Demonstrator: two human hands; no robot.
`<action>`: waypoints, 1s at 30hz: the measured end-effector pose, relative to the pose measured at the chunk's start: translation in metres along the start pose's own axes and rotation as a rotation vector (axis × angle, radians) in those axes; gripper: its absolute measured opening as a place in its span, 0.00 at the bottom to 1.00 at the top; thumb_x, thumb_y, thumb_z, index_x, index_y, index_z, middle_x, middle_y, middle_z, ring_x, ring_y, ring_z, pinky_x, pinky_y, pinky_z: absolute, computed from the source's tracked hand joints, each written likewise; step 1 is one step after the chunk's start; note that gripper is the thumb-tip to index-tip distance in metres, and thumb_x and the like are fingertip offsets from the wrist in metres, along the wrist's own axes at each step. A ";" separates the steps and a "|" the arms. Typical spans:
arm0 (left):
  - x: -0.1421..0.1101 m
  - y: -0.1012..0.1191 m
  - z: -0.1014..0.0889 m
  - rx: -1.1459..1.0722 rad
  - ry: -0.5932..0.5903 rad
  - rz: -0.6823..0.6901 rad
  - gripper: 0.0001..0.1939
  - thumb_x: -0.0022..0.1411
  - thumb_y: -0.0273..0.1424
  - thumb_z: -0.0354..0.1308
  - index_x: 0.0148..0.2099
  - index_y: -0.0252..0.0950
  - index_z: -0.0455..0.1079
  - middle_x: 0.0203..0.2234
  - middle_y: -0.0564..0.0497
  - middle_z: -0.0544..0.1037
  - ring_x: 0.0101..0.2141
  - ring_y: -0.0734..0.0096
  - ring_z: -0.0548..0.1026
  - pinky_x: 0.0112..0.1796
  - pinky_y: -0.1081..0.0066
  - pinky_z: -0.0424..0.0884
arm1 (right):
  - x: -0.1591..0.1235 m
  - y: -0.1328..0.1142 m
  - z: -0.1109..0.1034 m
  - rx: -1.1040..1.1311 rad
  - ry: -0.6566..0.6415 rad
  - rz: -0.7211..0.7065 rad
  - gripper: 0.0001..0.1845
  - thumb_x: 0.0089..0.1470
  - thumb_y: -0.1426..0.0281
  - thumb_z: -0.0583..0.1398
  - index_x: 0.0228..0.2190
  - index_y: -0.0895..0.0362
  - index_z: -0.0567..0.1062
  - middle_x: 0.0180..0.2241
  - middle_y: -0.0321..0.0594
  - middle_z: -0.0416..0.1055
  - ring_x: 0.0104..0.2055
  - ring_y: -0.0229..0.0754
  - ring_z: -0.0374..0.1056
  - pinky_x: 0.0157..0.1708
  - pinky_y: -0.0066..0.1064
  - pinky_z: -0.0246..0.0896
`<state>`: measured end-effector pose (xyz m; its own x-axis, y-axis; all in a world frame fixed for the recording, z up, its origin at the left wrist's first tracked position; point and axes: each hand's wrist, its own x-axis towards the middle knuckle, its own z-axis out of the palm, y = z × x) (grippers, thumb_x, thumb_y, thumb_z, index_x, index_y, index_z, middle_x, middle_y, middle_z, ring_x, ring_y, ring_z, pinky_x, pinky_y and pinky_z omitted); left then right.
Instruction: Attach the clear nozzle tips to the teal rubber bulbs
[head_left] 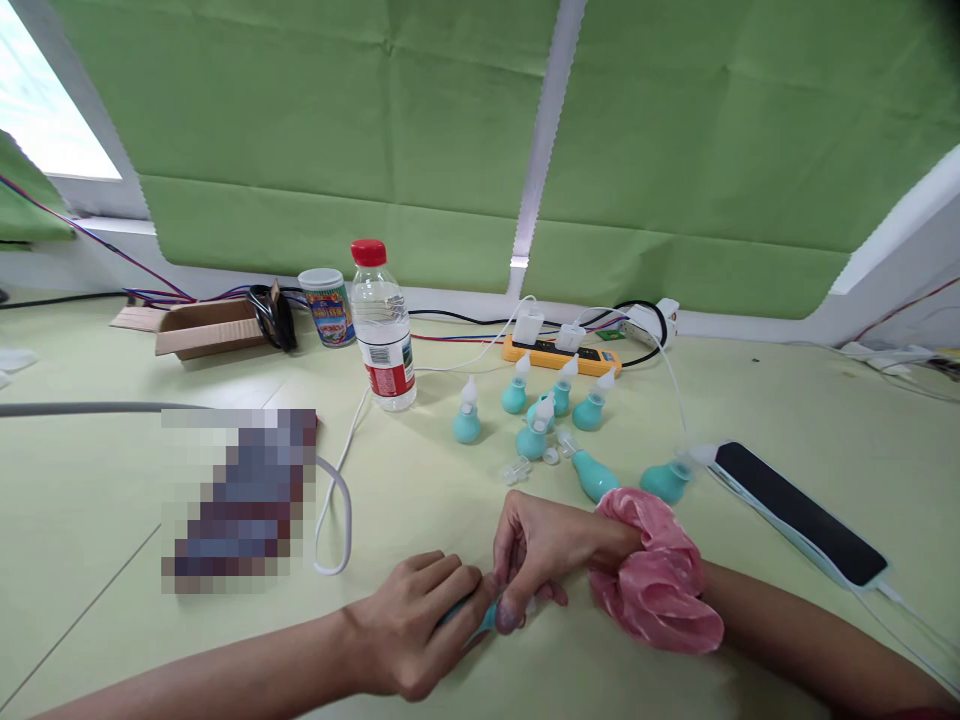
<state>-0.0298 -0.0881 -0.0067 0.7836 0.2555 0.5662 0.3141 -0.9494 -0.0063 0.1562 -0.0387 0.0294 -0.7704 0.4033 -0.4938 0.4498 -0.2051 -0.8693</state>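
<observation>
My left hand (pixel 431 625) is wrapped round a teal rubber squeeze bulb (pixel 489 617), most of which the fingers hide. The fingers of my right hand (pixel 536 550) pinch the bulb's narrow end, where a bit of something translucent shows beside the thumb. Beyond the hands stand several teal bulbs with white pointed nozzles, such as this nasal aspirator (pixel 466 420). Two more lie on their sides, one teal bulb (pixel 595 476) just past my right wrist and another aspirator (pixel 666 482) farther right. Small clear plastic pieces (pixel 516 470) and a white ring (pixel 550 456) lie near them.
A red-capped water bottle (pixel 382 330), a printed can (pixel 328 308) and an open cardboard box (pixel 214 328) stand at the back. Behind the bulbs is an orange power strip (pixel 562 356). A phone (pixel 799 513) lies right; a pixelated object (pixel 244 500) lies left beside a grey cable (pixel 346 510).
</observation>
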 end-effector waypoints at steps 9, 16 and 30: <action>0.003 -0.001 0.001 -0.190 0.172 -0.149 0.13 0.52 0.24 0.55 0.42 0.31 0.64 0.25 0.45 0.74 0.25 0.70 0.71 0.24 0.72 0.67 | -0.009 -0.009 0.002 -0.094 0.022 -0.082 0.13 0.36 0.64 0.64 0.23 0.62 0.75 0.18 0.33 0.67 0.14 0.25 0.56 0.13 0.16 0.52; 0.013 -0.012 0.000 -0.584 0.277 -0.929 0.12 0.42 0.32 0.62 0.31 0.32 0.69 0.25 0.48 0.75 0.25 0.68 0.72 0.25 0.73 0.69 | -0.022 -0.018 -0.011 -0.500 0.307 -0.551 0.16 0.41 0.70 0.62 0.36 0.58 0.74 0.25 0.37 0.70 0.24 0.33 0.65 0.24 0.22 0.62; 0.017 -0.013 -0.003 -0.827 0.127 -1.169 0.16 0.43 0.36 0.61 0.34 0.31 0.71 0.27 0.48 0.76 0.29 0.66 0.72 0.30 0.73 0.68 | -0.009 -0.007 -0.010 -0.924 0.446 -0.761 0.09 0.50 0.71 0.55 0.33 0.61 0.72 0.23 0.39 0.70 0.23 0.32 0.63 0.24 0.23 0.57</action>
<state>-0.0217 -0.0716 0.0053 0.2324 0.9724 -0.0192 0.3023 -0.0535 0.9517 0.1646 -0.0318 0.0404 -0.8339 0.4451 0.3263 0.2477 0.8301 -0.4995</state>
